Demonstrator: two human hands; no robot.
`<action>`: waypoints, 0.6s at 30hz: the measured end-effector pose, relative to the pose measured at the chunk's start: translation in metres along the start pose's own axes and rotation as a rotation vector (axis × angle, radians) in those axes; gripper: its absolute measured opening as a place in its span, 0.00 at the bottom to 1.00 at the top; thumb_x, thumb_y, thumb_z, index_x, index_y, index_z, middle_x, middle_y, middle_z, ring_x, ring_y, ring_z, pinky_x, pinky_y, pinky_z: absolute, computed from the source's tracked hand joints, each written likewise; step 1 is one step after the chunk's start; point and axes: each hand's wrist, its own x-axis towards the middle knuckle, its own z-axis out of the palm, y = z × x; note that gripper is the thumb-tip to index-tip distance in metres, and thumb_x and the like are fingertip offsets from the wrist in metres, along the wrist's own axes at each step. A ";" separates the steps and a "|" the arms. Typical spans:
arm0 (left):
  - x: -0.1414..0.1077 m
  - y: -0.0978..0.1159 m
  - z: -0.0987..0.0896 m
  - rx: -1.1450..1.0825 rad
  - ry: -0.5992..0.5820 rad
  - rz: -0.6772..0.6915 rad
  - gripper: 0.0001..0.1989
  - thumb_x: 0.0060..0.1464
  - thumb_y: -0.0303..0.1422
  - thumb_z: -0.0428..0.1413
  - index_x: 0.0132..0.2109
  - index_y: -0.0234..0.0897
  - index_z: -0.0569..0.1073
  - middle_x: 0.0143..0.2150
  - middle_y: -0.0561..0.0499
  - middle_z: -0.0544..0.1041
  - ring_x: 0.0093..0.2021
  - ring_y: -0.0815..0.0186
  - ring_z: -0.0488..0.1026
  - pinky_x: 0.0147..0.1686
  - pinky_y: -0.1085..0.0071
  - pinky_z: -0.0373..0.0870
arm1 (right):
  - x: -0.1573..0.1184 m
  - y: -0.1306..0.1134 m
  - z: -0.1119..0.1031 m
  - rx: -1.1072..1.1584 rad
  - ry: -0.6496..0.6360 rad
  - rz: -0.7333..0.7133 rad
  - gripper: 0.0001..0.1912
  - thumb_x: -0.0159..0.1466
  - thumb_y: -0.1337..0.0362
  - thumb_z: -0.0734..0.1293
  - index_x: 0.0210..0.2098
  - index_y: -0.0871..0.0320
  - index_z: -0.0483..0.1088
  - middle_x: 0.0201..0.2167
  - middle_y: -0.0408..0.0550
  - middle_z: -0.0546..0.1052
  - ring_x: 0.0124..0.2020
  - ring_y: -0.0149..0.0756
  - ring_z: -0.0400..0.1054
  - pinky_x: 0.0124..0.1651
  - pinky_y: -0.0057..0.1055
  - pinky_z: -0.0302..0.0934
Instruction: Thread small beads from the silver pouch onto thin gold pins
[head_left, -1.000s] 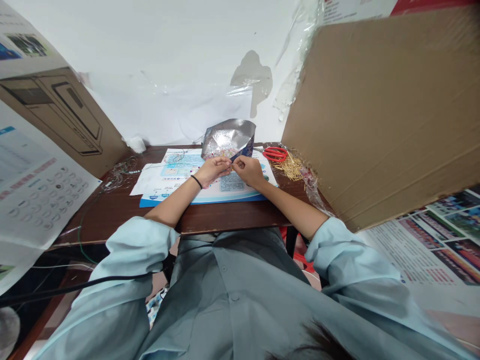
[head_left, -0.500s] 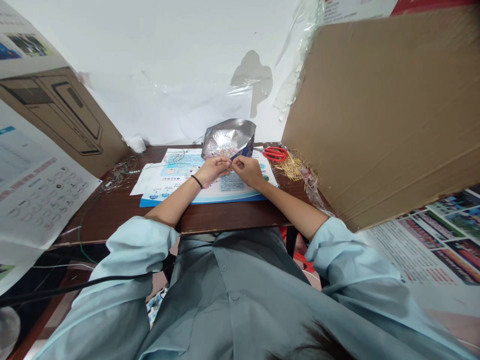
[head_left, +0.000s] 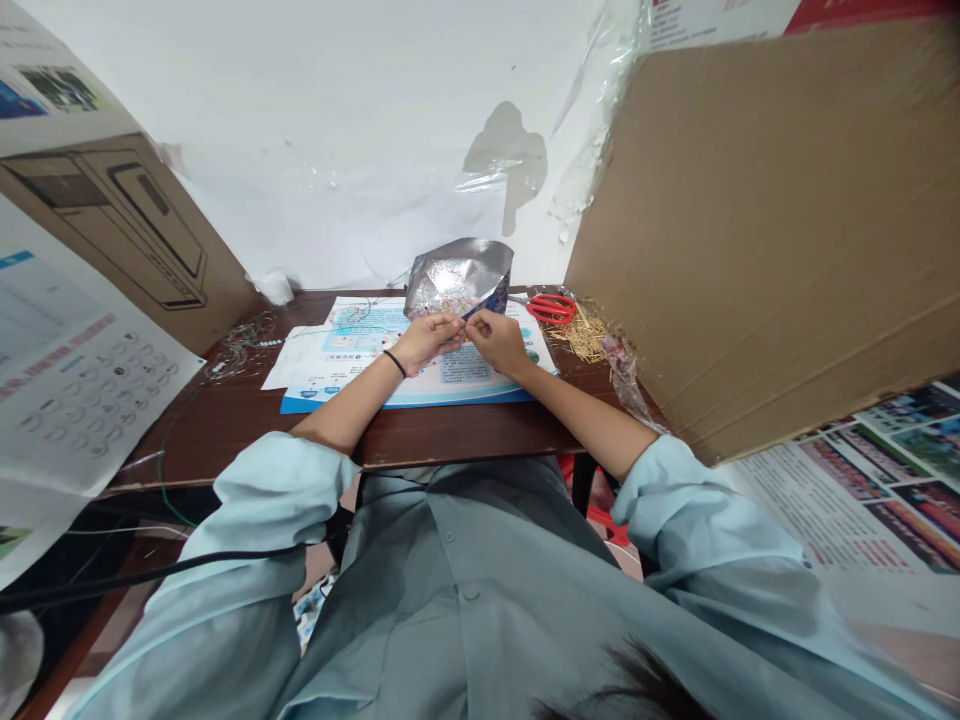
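Note:
My left hand (head_left: 426, 342) and my right hand (head_left: 499, 343) meet above a printed instruction sheet (head_left: 465, 368), their fingertips pinching a small thin strand, probably wire, that is too fine to make out. Just beyond my fingertips stands a crumpled silver foil bag (head_left: 457, 277) with a dark blue patterned side and small colourful pieces inside. A black band (head_left: 394, 363) circles my left wrist. Both forearms rest across the table edge.
Red-handled scissors (head_left: 551, 309) and a pile of thin gold pins (head_left: 583, 338) lie to the right on the brown table (head_left: 465, 435). A wire tangle (head_left: 238, 350) lies left. Cardboard (head_left: 757, 230) walls off the right side.
My hands stay pinched together in the same place. The camera view has shifted only very slightly.

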 end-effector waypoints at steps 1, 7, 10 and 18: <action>0.000 0.000 0.000 -0.004 -0.003 0.002 0.19 0.46 0.38 0.77 0.36 0.31 0.80 0.33 0.49 0.80 0.35 0.70 0.76 0.44 0.71 0.77 | 0.000 0.000 0.000 0.010 0.001 -0.002 0.06 0.66 0.65 0.68 0.31 0.56 0.74 0.29 0.43 0.79 0.31 0.34 0.70 0.41 0.31 0.63; 0.000 0.000 0.001 -0.020 0.019 -0.004 0.15 0.49 0.35 0.76 0.34 0.31 0.79 0.33 0.49 0.80 0.36 0.70 0.77 0.42 0.73 0.76 | 0.001 0.000 0.001 0.030 0.014 -0.017 0.07 0.66 0.66 0.68 0.30 0.55 0.73 0.27 0.42 0.77 0.30 0.34 0.68 0.41 0.32 0.63; -0.001 0.001 0.002 -0.026 0.024 -0.006 0.15 0.49 0.35 0.76 0.34 0.31 0.79 0.33 0.49 0.80 0.35 0.71 0.76 0.41 0.74 0.76 | 0.001 -0.001 0.001 0.037 0.014 -0.024 0.07 0.66 0.66 0.68 0.30 0.55 0.73 0.27 0.41 0.76 0.31 0.34 0.68 0.42 0.32 0.64; -0.001 0.002 0.002 -0.027 0.024 -0.004 0.17 0.46 0.36 0.77 0.34 0.32 0.79 0.33 0.50 0.80 0.35 0.71 0.76 0.39 0.74 0.76 | 0.000 -0.001 0.001 0.024 0.019 -0.032 0.08 0.65 0.66 0.68 0.28 0.55 0.70 0.26 0.41 0.74 0.30 0.33 0.67 0.42 0.32 0.63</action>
